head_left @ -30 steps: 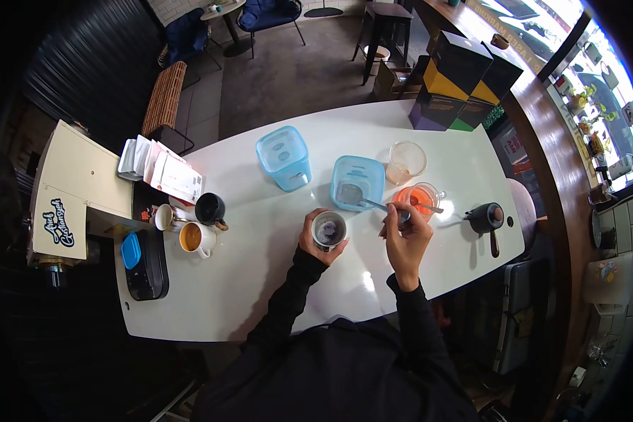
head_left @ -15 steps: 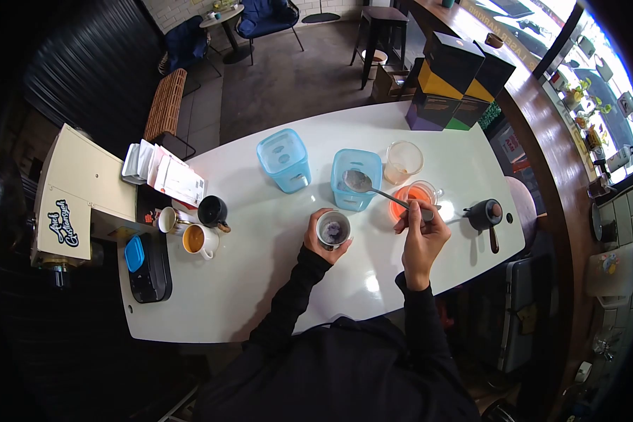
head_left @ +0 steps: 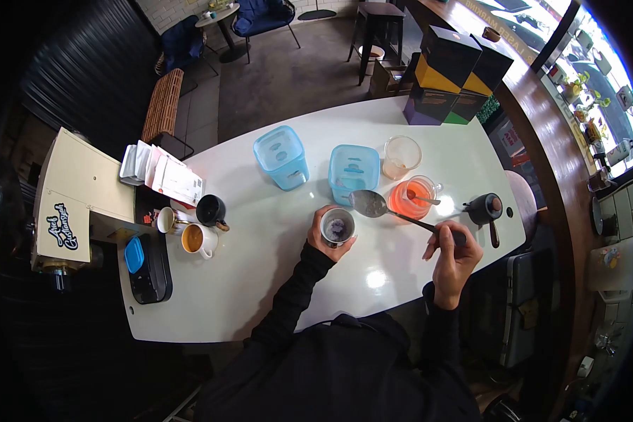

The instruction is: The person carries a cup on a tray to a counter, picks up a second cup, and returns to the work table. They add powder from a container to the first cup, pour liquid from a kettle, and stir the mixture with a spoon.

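Observation:
My left hand (head_left: 323, 238) is wrapped round a small metal cup (head_left: 338, 226) that has a purplish-grey substance inside. With my right hand (head_left: 455, 260) I grip the dark handle of a large spoon (head_left: 370, 204). The spoon's bowl is above the table, just up and right of the cup's rim, and looks coated with something greyish. Behind the cup stands a translucent blue container (head_left: 354, 167). To the right of the spoon is a glass jug of orange-red liquid (head_left: 412, 198) with a smaller spoon in it. A clear plastic cup (head_left: 401, 156) stands just behind the jug.
Another blue container (head_left: 281, 156) stands further left. Mugs (head_left: 199, 241), a black tray (head_left: 148, 271) and a beige machine (head_left: 84, 197) are at the left. A dark lidded pot (head_left: 484, 211) sits on the right, with stacked boxes (head_left: 450, 74) at the back of the white table (head_left: 246, 211).
My right hand has moved right and toward me with the spoon. The spoon's bowl has come down from over the blue container to near the cup. My left hand still holds the cup.

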`<state>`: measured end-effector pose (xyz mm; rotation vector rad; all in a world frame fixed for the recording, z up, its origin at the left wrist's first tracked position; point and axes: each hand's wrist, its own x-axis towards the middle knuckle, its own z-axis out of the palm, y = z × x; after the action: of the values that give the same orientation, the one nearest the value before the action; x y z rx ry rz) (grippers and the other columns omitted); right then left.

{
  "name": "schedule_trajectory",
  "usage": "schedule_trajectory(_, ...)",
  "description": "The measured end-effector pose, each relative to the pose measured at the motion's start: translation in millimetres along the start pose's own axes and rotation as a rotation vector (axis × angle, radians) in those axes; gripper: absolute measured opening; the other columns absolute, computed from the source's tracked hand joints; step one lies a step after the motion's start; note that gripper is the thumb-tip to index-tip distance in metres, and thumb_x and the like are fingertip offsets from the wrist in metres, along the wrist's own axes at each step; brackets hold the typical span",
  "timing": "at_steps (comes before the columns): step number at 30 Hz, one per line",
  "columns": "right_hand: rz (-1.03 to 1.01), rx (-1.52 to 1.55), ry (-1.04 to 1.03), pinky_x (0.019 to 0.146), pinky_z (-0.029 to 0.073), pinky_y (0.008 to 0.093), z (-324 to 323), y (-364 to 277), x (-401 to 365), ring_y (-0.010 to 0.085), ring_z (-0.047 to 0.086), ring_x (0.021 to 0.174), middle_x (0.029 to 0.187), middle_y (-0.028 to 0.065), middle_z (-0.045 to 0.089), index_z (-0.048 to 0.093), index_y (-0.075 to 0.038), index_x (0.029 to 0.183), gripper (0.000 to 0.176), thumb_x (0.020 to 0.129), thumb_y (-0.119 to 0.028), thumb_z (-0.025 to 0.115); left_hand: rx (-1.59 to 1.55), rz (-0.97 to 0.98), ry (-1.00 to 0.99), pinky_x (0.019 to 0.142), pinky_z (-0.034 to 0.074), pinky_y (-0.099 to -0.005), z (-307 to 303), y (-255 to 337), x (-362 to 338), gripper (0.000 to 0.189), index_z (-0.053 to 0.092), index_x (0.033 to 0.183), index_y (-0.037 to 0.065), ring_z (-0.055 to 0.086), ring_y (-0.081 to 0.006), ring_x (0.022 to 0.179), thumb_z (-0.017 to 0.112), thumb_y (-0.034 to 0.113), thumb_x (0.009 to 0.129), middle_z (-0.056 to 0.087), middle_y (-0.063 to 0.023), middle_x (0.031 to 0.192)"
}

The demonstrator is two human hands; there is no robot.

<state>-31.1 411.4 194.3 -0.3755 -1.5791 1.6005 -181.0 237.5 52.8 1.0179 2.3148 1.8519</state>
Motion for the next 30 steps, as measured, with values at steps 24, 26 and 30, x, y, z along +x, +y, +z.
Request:
schedule_trajectory(24,-0.158,-0.382,-0.398,0.049,0.041,0.0236,10,1,-12,0.0137,0.061,0.054,0.070,0.0087,0.063,0.066,0.002,0.088,0.013,0.078,0.010,0.062,-0.055,0.026,0.017,0.084,0.052,-0.0364,3,-3,-1,0.073,0.044,0.124,0.004,0.064,-0.0272,0.096,0.083,0.017,0.064,0.062,-0.0141,0.108)
schedule_trajectory(26,-0.153,-0.379,-0.403,0.049,0.041,0.0236,10,0,-11,0.0139,0.061,0.054,0.070,0.0087,0.063,0.066,0.002,0.087,0.013,0.078,0.010,0.062,-0.077,0.022,0.017,0.084,0.052,-0.0362,3,-4,-1,0.073,0.044,0.123,0.004,0.064,-0.0269,0.096,0.083,0.018,0.064,0.062,-0.0138,0.107)
schedule_trajectory(30,-0.150,-0.373,-0.392,0.050,0.043,0.0234,8,0,-10,0.0136,0.062,0.055,0.070,0.0095,0.063,0.065,0.004,0.088,0.011,0.080,0.010,0.060,-0.082,0.012,0.010,0.084,0.052,-0.0363,3,-5,-2,0.073,0.044,0.124,0.004,0.064,-0.0272,0.096,0.083,0.018,0.064,0.062,-0.0141,0.108)
